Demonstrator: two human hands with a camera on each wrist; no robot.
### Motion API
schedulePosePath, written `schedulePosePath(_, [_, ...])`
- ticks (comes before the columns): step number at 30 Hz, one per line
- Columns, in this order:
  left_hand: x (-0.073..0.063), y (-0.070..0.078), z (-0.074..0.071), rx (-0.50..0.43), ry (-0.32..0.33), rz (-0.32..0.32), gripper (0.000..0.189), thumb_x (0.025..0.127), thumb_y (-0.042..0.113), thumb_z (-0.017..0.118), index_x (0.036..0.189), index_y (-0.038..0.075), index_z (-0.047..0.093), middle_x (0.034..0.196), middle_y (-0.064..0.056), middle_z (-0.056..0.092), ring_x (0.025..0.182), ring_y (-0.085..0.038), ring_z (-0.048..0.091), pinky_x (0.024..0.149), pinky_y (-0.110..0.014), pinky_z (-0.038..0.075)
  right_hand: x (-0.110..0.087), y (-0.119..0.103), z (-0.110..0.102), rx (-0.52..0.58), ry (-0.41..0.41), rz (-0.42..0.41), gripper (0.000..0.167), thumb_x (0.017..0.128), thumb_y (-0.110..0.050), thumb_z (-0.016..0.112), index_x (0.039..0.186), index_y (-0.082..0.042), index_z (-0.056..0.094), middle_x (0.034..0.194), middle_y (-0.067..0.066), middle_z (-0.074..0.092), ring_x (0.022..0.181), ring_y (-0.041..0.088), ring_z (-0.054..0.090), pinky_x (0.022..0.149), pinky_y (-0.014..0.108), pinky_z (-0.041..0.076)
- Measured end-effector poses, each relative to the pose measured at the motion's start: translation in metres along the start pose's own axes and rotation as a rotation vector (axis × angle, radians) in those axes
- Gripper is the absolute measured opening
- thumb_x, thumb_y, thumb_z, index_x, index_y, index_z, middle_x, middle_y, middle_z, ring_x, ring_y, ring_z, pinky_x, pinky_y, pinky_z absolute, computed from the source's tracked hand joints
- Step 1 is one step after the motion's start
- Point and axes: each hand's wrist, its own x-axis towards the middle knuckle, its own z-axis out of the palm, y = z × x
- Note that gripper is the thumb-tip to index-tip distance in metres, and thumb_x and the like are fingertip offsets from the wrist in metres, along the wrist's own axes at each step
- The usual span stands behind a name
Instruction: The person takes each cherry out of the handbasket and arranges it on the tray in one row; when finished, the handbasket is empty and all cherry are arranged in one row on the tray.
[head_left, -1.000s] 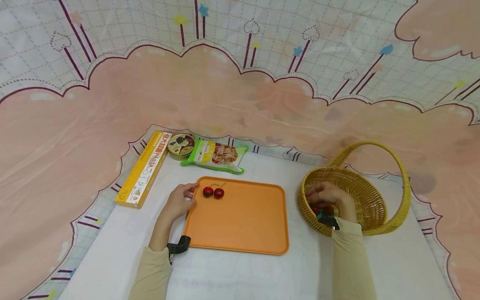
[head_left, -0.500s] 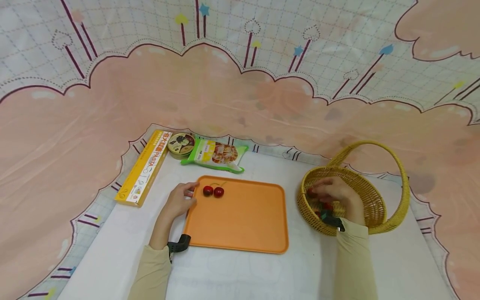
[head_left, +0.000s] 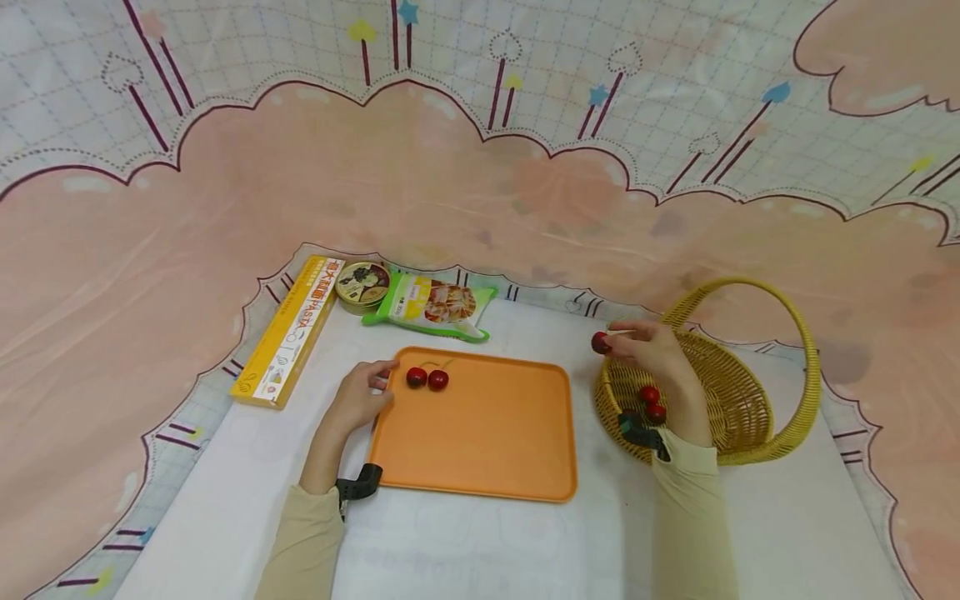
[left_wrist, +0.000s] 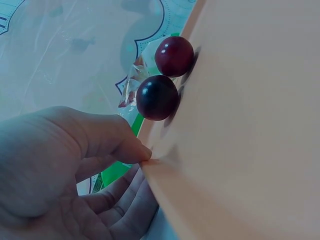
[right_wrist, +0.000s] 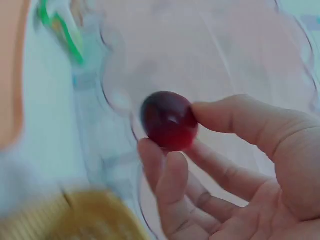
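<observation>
The right hand (head_left: 656,354) pinches one cherry (head_left: 600,342) between thumb and fingers near the basket (head_left: 735,396), presumably to limit pressure. The left hand (head_left: 360,398) grips the tray (head_left: 480,437) edge, probably for steadiness, beside two cherries (head_left: 438,380).

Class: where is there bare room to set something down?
Free: the tray right of its two cherries; the table between tray and basket. Crowded: the table's far left, with box, tin and packet; the tray's left edge, at the left hand.
</observation>
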Motion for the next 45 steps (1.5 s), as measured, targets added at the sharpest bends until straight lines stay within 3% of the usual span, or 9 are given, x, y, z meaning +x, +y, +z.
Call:
schedulePosePath(3, [0.000, -0.002, -0.001, 0.004, 0.003, 0.005, 0.052, 0.084, -0.001, 0.060, 0.136, -0.003, 0.055, 0.119, -0.023, 0.055, 0.100, -0.032, 0.057, 0.089, -0.046, 0.050, 0.005, -0.004, 0.039, -0.018, 0.046, -0.073, 0.043, 0.093, -0.010, 0.065, 0.129, 0.011, 0.055, 0.104, 0.017, 0.068, 0.078, 0.007, 0.067, 0.072, 0.026, 0.056])
schedulePosePath(6, [-0.001, -0.003, -0.002, 0.003, 0.007, 0.004, 0.052, 0.084, -0.002, 0.060, 0.135, -0.003, 0.055, 0.119, -0.023, 0.055, 0.100, -0.032, 0.057, 0.088, -0.046, 0.050, 0.009, -0.001, 0.084, 0.016, 0.054, -0.135, 0.038, 0.090, -0.005, 0.068, 0.123, 0.011, 0.059, 0.104, 0.023, 0.067, 0.077, 0.016, 0.068, 0.067, 0.030, 0.057])
schedulePosePath(10, [-0.003, -0.003, -0.004, -0.002, 0.007, 0.001, 0.052, 0.084, -0.002, 0.060, 0.135, -0.003, 0.055, 0.119, -0.023, 0.055, 0.100, -0.032, 0.058, 0.088, -0.046, 0.050, 0.015, 0.007, 0.137, 0.050, 0.007, -0.124, 0.031, 0.088, -0.004, 0.070, 0.116, 0.009, 0.065, 0.101, 0.022, 0.069, 0.081, 0.031, 0.069, 0.072, 0.041, 0.057])
schedulePosePath(13, [-0.003, -0.003, -0.003, -0.004, 0.003, 0.004, 0.052, 0.084, -0.002, 0.060, 0.135, -0.003, 0.055, 0.118, -0.023, 0.055, 0.100, -0.033, 0.058, 0.088, -0.046, 0.050, 0.018, 0.013, 0.167, 0.030, -0.001, -0.103, 0.023, 0.087, -0.005, 0.071, 0.107, 0.008, 0.069, 0.096, 0.019, 0.070, 0.082, 0.028, 0.068, 0.073, 0.040, 0.056])
schedulePosePath(18, [-0.002, -0.004, 0.001, -0.014, 0.007, -0.002, 0.052, 0.083, -0.002, 0.061, 0.135, -0.002, 0.056, 0.118, -0.022, 0.055, 0.101, -0.032, 0.058, 0.088, -0.045, 0.050, 0.022, 0.020, 0.199, -0.009, 0.001, -0.082, 0.016, 0.086, -0.006, 0.073, 0.096, 0.006, 0.073, 0.090, 0.015, 0.072, 0.076, 0.018, 0.065, 0.065, 0.027, 0.052])
schedulePosePath(23, [-0.001, -0.002, 0.003, -0.012, 0.006, -0.001, 0.052, 0.083, -0.002, 0.062, 0.135, -0.001, 0.057, 0.118, -0.021, 0.055, 0.101, -0.032, 0.058, 0.088, -0.045, 0.050, 0.022, 0.027, 0.214, 0.009, 0.005, -0.090, 0.013, 0.085, -0.002, 0.072, 0.091, 0.010, 0.072, 0.085, 0.020, 0.072, 0.067, 0.021, 0.068, 0.061, 0.024, 0.053])
schedulePosePath(30, [0.000, -0.002, 0.001, 0.001, 0.010, 0.013, 0.052, 0.084, -0.002, 0.062, 0.135, -0.002, 0.056, 0.117, -0.022, 0.055, 0.099, -0.031, 0.059, 0.087, -0.045, 0.051, 0.022, 0.025, 0.222, -0.035, 0.057, -0.067, 0.014, 0.085, -0.007, 0.074, 0.088, 0.007, 0.074, 0.079, 0.014, 0.072, 0.059, 0.009, 0.059, 0.055, 0.019, 0.047])
schedulePosePath(36, [0.000, -0.002, -0.001, -0.010, 0.018, 0.011, 0.052, 0.084, -0.003, 0.062, 0.135, -0.002, 0.056, 0.118, -0.022, 0.055, 0.100, -0.032, 0.059, 0.089, -0.045, 0.050, 0.023, 0.021, 0.225, -0.017, 0.038, -0.037, 0.017, 0.087, -0.011, 0.073, 0.091, 0.006, 0.074, 0.076, 0.010, 0.070, 0.060, 0.009, 0.057, 0.054, 0.021, 0.048])
schedulePosePath(45, [0.000, -0.002, 0.000, -0.006, 0.012, 0.008, 0.051, 0.084, -0.002, 0.062, 0.135, -0.002, 0.056, 0.119, -0.022, 0.055, 0.101, -0.032, 0.059, 0.089, -0.045, 0.050, 0.024, 0.021, 0.195, -0.005, 0.087, 0.039, 0.020, 0.090, -0.013, 0.068, 0.097, 0.005, 0.073, 0.082, 0.013, 0.071, 0.066, 0.015, 0.063, 0.058, 0.025, 0.053])
